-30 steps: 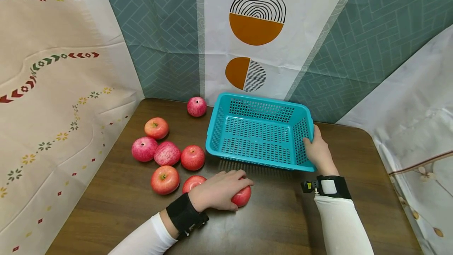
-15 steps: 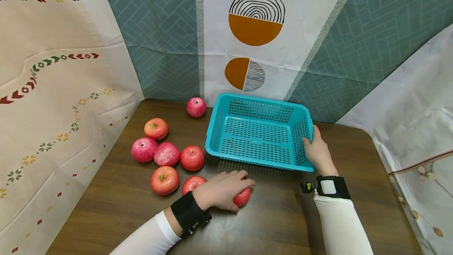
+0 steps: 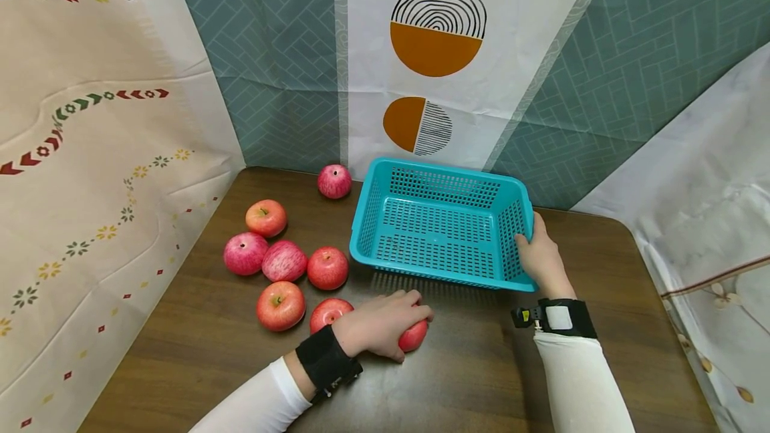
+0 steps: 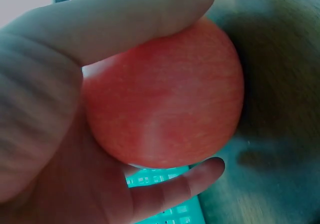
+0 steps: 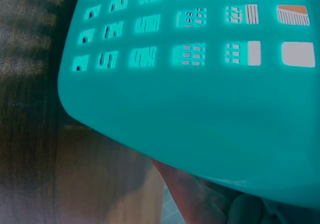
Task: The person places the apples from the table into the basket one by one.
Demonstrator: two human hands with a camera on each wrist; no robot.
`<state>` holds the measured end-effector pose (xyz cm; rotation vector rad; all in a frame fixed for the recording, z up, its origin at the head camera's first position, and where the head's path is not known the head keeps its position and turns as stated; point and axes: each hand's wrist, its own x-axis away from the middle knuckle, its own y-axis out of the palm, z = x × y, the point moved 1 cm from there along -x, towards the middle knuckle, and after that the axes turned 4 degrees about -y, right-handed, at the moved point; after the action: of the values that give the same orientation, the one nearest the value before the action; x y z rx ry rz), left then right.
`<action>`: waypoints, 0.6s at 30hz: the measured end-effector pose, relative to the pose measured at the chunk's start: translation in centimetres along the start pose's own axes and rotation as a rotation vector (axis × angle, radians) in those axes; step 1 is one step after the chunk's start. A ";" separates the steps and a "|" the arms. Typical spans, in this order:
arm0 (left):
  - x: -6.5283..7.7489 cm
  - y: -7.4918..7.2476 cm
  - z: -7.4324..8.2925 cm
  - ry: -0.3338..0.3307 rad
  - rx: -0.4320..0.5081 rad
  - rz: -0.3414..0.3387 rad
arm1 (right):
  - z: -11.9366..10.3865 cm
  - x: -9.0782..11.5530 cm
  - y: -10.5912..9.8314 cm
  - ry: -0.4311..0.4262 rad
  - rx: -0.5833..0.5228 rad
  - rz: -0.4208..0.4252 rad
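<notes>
My left hand (image 3: pixel 385 325) grips a red apple (image 3: pixel 414 337) on the table in front of the basket. In the left wrist view, the thumb lies along one side of this apple (image 4: pixel 167 96) and a finger reaches past the other side; the remaining fingers are hidden behind it. My right hand (image 3: pixel 540 258) holds the right end of a turquoise plastic basket (image 3: pixel 445 275), thumb over the rim. The right wrist view is mostly filled by the basket's slotted wall (image 5: pixel 190 104), with part of the hand (image 5: pixel 192 199) below it.
Just left of my left hand sits another apple (image 3: pixel 329 313). Several more red and pink apples (image 3: pixel 327 268) are grouped on the left of the brown wooden table (image 3: pixel 463 379), and a pink one (image 3: pixel 334 181) stands at the back. Patterned cloth (image 3: pixel 283 59) hangs behind and at both sides.
My left hand has shifted slightly to the right over the apple, which has barely moved. The right hand and basket have stayed in place.
</notes>
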<state>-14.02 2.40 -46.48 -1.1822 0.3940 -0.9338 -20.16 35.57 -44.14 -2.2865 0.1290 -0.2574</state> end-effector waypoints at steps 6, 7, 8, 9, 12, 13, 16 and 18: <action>0.0 -0.1 0.2 0.003 -0.001 0.008 | 0.2 0.0 0.0 -0.004 0.004 0.003; 0.0 -0.1 0.2 0.006 -0.002 0.009 | 0.2 0.0 0.0 -0.004 0.005 0.004; 0.0 -0.1 0.2 0.010 -0.008 0.013 | 0.2 0.0 0.0 -0.002 0.005 0.004; 0.0 -0.2 0.2 0.014 -0.012 0.016 | 0.2 0.0 0.0 -0.001 0.005 0.004; -0.2 -0.2 0.1 0.028 -0.027 0.027 | 0.3 0.0 0.0 -0.001 0.002 0.004; -0.2 -0.2 0.1 0.036 -0.031 0.029 | 0.3 0.0 0.0 -0.002 0.002 0.006; -0.4 -0.2 0.0 0.065 -0.034 0.023 | 0.3 -0.1 0.1 -0.006 -0.002 0.007; -0.4 -0.3 0.0 0.088 -0.033 0.015 | 0.3 -0.1 0.2 -0.009 -0.003 0.009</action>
<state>-14.41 2.64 -46.27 -1.1694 0.4901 -0.9722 -20.19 35.71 -44.49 -2.2893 0.1348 -0.2427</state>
